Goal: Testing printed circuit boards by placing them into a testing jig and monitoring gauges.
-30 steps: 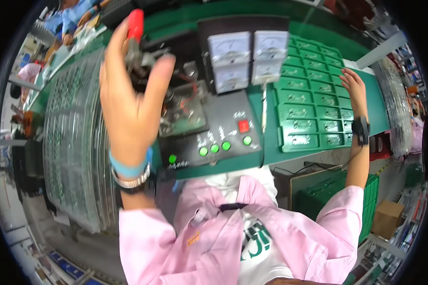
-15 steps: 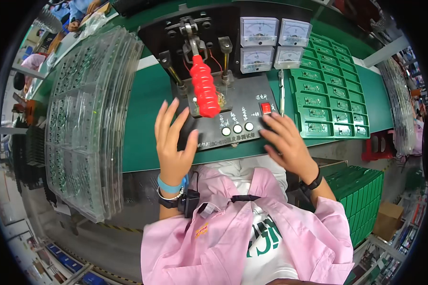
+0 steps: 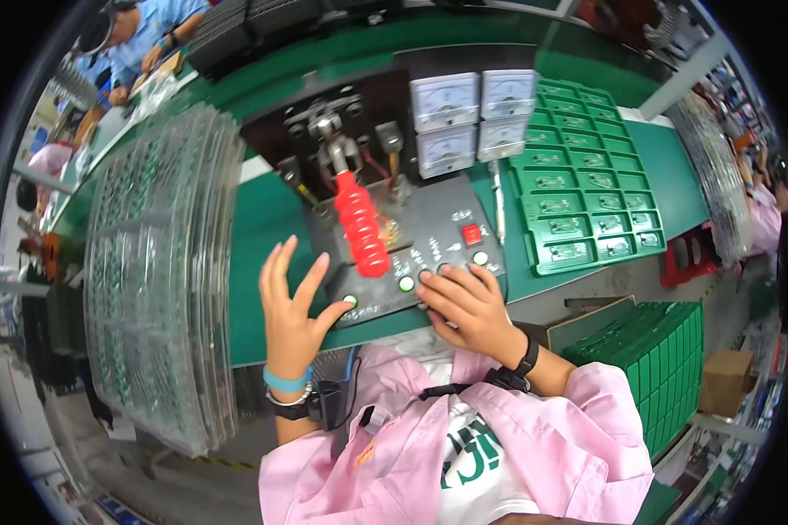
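A black test fixture (image 3: pixel 438 210) stands on the bench with a red ribbed lever handle (image 3: pixel 361 229) pointing toward me. My left hand (image 3: pixel 293 324) is open, fingers spread, at the fixture's near left corner. Its thumb tip meets a round white button (image 3: pixel 350 301) there. My right hand (image 3: pixel 474 313) lies palm down over the front row of buttons, fingers stretched and holding nothing. Its fingertips cover part of the row; one round button (image 3: pixel 406 283) shows left of them. Past those fingers sits a red rocker switch (image 3: pixel 471 234). Clamp contents are hard to make out.
Analog meters (image 3: pixel 446 101) stand at the fixture's back right. A pen (image 3: pixel 497 201) lies beside a green tray (image 3: pixel 587 179) of small circuit boards. Clear trays (image 3: pixel 162 280) are stacked left; green trays (image 3: pixel 648 376) are stacked low right. A co-worker (image 3: pixel 140 39) sits far left.
My right hand has moved from beside the red switch onto the button row. My left thumb has come down to the corner button. The whole view has shifted and tilted slightly.
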{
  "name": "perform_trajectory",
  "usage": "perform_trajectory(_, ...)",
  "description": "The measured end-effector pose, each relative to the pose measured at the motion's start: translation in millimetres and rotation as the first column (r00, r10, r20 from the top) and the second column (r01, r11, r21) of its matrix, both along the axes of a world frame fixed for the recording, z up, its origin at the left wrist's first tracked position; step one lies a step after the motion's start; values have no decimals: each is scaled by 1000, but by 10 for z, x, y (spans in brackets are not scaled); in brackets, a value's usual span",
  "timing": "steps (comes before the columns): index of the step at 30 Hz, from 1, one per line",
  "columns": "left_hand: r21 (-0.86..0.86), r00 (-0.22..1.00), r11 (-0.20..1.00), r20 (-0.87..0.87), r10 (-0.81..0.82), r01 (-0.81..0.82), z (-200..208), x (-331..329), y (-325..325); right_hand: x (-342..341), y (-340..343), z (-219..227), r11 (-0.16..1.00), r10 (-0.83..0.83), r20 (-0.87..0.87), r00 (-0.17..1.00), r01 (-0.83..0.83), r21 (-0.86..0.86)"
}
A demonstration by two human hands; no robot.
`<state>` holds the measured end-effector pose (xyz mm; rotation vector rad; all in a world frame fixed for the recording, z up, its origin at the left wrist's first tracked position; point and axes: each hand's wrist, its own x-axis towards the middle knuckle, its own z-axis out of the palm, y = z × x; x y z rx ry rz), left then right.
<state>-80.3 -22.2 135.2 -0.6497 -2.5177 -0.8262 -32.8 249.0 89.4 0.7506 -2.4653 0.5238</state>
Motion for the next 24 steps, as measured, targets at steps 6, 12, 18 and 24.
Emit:
perform_trajectory(6,-415,983,892,122,-138,177,377,-280,-1,-34,-20,25,1000,-3,-46,999,1,-28)
perform_trajectory(12,-333,947,912,287,-146,242,399,-292,21,-352,-52,607,974,188,336,923,-219,57)
perform_trajectory(18,-2,952,984,255,-169,176,14,-144,19,-1026,-298,1578,717,594,-375,712,-680,-155)
perform_trajectory(24,591,915,765,404,-4,-257,-407,201,145,-1537,-586,1803,778,359,-349,866,-484,-401)
